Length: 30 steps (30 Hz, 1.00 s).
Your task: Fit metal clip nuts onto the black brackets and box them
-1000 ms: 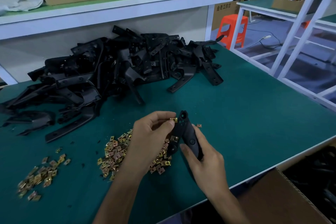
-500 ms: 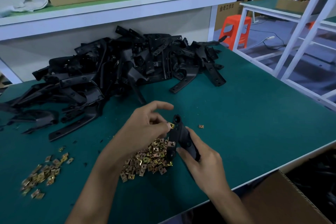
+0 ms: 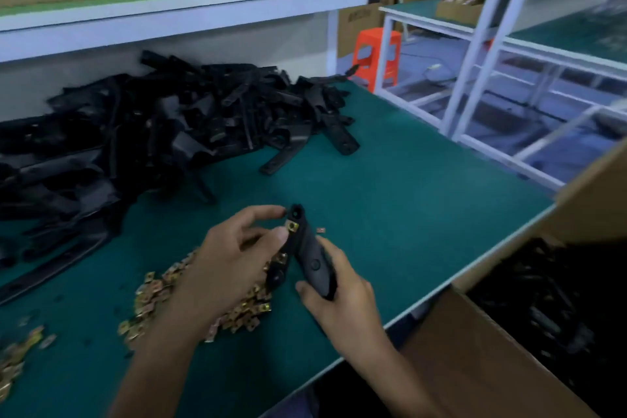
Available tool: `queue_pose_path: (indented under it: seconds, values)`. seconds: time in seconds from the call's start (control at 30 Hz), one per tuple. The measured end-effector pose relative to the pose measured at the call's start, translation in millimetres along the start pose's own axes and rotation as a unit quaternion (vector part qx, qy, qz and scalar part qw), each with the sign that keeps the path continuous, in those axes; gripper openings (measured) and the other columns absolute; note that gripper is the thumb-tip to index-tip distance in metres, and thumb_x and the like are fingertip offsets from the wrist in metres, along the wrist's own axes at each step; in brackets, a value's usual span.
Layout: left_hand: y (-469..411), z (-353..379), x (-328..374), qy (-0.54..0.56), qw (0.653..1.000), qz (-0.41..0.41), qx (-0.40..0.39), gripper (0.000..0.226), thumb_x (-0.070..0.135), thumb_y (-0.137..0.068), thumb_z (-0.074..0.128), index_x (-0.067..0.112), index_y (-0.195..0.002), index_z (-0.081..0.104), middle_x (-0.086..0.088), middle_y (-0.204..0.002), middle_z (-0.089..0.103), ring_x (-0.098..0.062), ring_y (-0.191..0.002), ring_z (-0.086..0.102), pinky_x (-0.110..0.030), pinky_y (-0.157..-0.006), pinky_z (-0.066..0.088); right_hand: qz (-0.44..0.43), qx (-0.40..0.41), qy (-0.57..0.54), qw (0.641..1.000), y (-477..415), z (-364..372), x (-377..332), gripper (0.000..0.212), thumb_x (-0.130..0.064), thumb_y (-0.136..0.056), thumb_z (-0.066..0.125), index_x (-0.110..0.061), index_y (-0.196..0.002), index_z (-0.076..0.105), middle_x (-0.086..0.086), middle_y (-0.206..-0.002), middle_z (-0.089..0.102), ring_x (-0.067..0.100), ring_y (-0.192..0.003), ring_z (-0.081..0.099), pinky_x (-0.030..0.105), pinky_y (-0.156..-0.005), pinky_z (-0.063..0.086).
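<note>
My right hand point(image 3: 342, 299) grips a black bracket point(image 3: 310, 258) near its lower end, holding it upright above the green table point(image 3: 407, 200). A brass clip nut point(image 3: 292, 226) sits on the bracket's upper part. My left hand point(image 3: 230, 261) has its thumb pressed against that nut and its index finger touching the bracket's top end. A second nut point(image 3: 281, 258) shows lower on the bracket. Under my left hand lies a heap of loose clip nuts point(image 3: 163, 295). A big pile of black brackets point(image 3: 163, 132) fills the back left.
An open cardboard box point(image 3: 529, 316) with dark parts inside stands off the table's right front edge. One stray nut point(image 3: 321, 230) lies beside the held bracket. A smaller scatter of nuts point(image 3: 17, 356) is at the far left. White shelf frames point(image 3: 475, 54) and an orange stool point(image 3: 375, 54) stand beyond.
The view has swung right and down, bringing the open box into sight. My left thumb has pushed the nut onto the bracket's upper part; my right hand keeps its grip.
</note>
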State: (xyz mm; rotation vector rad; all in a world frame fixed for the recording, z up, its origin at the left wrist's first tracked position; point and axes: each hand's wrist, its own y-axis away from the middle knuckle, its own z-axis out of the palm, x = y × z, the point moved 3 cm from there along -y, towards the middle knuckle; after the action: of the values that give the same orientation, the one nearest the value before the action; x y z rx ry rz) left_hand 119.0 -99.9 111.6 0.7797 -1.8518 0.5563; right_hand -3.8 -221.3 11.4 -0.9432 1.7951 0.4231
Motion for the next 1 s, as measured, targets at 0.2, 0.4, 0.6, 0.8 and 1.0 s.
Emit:
queue_pose_path:
  seconds: [0.2, 0.4, 0.6, 0.8, 1.0]
  values:
    - [7, 37, 4, -0.012, 0.995, 0.027, -0.097, 0.037, 0.061, -0.074, 0.056, 0.058, -0.111, 0.064, 0.021, -0.097, 0.076, 0.007, -0.091, 0.07, -0.028, -0.083, 0.053, 0.134, 0.201, -0.135, 0.961, 69, -106, 42, 0.026, -0.04, -0.084, 0.075, -0.042, -0.107, 0.063, -0.012, -0.097, 0.072, 0.009, -0.089, 0.069, 0.03, -0.078, 0.055]
    - [18, 63, -5, -0.015, 0.991, 0.019, -0.132, 0.039, 0.057, -0.076, 0.056, 0.054, -0.113, 0.065, 0.017, -0.099, 0.077, 0.005, -0.094, 0.07, -0.024, -0.084, 0.051, 0.259, 0.434, -0.251, 0.825, 123, -246, 86, 0.029, -0.029, -0.094, 0.073, -0.025, -0.122, 0.064, 0.002, -0.11, 0.071, 0.021, -0.099, 0.069, 0.042, -0.086, 0.059]
    - [33, 70, -10, -0.014, 0.995, 0.02, -0.099, 0.032, 0.028, -0.088, 0.068, 0.058, -0.098, 0.067, 0.016, -0.09, 0.078, 0.006, -0.088, 0.07, -0.003, -0.077, 0.048, 0.275, 0.411, -0.243, 0.835, 102, -254, 101, 0.053, -0.032, -0.096, 0.07, -0.018, -0.145, 0.052, 0.002, -0.119, 0.067, 0.02, -0.103, 0.068, 0.035, -0.077, 0.055]
    - [46, 82, -41, -0.156, 0.987, 0.041, 0.0, 0.02, 0.041, -0.097, 0.058, 0.061, -0.094, 0.062, 0.048, -0.106, 0.054, 0.019, -0.104, 0.05, -0.009, -0.08, 0.043, 0.157, 0.235, -0.112, 0.953, -29, -182, 64, 0.025, -0.011, -0.095, 0.069, -0.017, -0.119, 0.068, -0.01, -0.08, 0.073, 0.003, -0.071, 0.067, 0.027, -0.068, 0.053]
    - [57, 100, -50, -0.248, 0.949, 0.191, -0.02, 0.022, 0.022, -0.071, 0.079, 0.038, -0.086, 0.075, 0.024, -0.08, 0.066, -0.003, -0.074, 0.064, -0.02, -0.073, 0.044, 0.072, 0.028, 0.106, 0.991, -203, -109, 28, 0.04, -0.029, -0.094, 0.069, -0.02, -0.132, 0.059, 0.001, -0.12, 0.068, 0.021, -0.111, 0.063, 0.03, -0.094, 0.044]
